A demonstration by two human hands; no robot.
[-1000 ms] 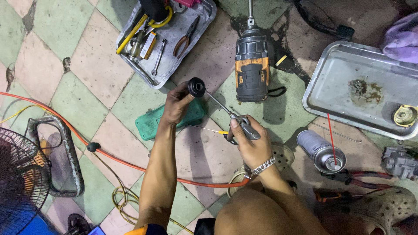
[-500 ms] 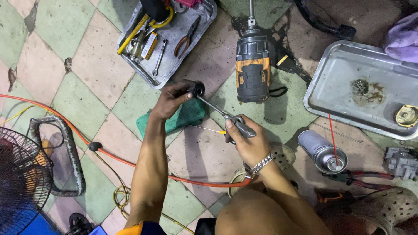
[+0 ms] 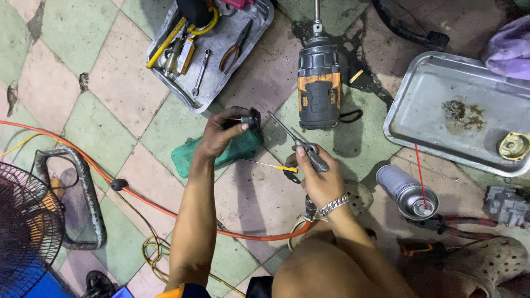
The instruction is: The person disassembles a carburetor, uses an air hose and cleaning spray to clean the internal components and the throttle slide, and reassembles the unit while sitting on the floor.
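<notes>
A: What does the left hand (image 3: 221,138) hold?

B: It holds a small black round part with a thin metal pin (image 3: 251,118). The fingers close around it, and it stays in the air above the tiled floor (image 3: 110,94), just over a green flat plastic case (image 3: 218,152) that lies on the floor.

A: And the right hand (image 3: 317,179)?

B: Its fingers are closed around the grey handle of a slim metal tool with a long thin shaft (image 3: 301,144). The shaft points up and to the left, toward the black part, but its tip is a little apart from it. On the wrist there is a silver metal bracelet (image 3: 331,205).

A: What is around the hands?

B: Just beyond them lies an orange and black power drill (image 3: 319,91). To the upper left there is a grey metal tray with hand tools (image 3: 212,91). To the right there is a second, larger metal tray (image 3: 436,94), and a grey spray can with a red straw (image 3: 406,192) near it. An orange cable (image 3: 149,200) runs over the floor under the left arm, and a black wire fan (image 3: 25,237) stands at the left edge.
</notes>
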